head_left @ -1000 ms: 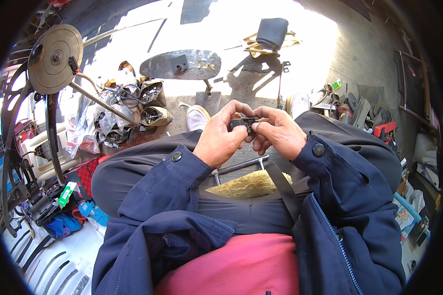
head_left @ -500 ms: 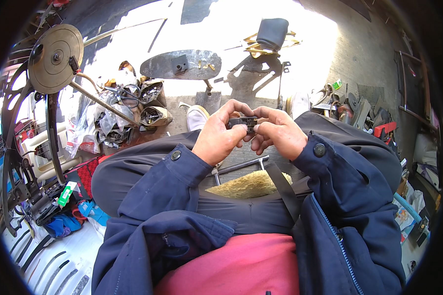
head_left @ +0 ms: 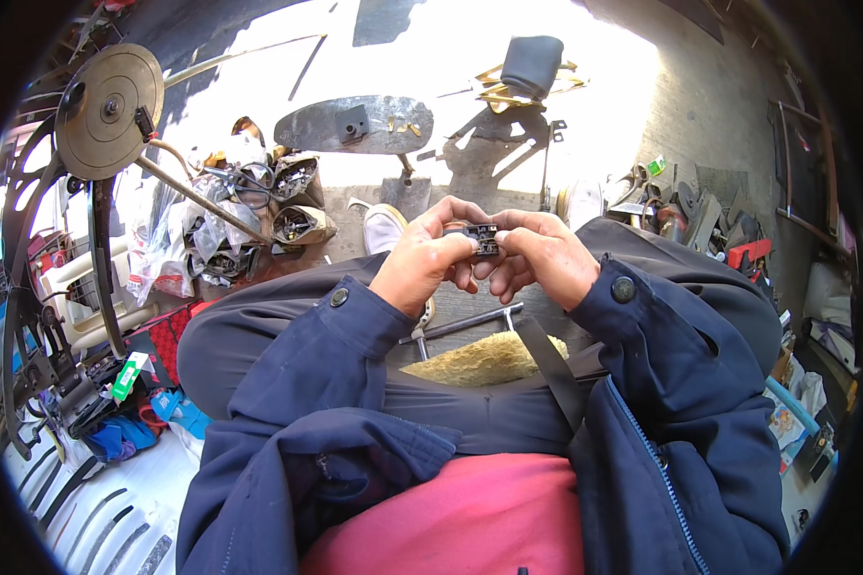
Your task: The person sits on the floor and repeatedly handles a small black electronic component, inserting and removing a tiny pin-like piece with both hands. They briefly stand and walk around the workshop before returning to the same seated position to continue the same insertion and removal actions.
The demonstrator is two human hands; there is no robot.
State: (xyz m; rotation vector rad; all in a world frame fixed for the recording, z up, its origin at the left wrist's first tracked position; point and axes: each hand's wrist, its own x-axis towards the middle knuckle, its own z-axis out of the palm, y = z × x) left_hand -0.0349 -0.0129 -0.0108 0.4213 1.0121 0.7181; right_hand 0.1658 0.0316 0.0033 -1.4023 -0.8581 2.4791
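Head view: both hands, left hand [head_left: 422, 264] and right hand [head_left: 544, 257], pinch a small black part [head_left: 482, 237].

Round metal disc [head_left: 108, 110], bagged parts [head_left: 222, 230], dark oval plate [head_left: 355, 125].

Small part [head_left: 482, 239] between both hands, metal disc [head_left: 108, 110] far left.

A small dark block [head_left: 482, 240], boxy with pale marks on its upper face, sits pinched between the fingertips of both hands, lying roughly level. The left hand [head_left: 422, 268] grips its left end, the right hand [head_left: 542, 261] its right; fingers hide its underside.
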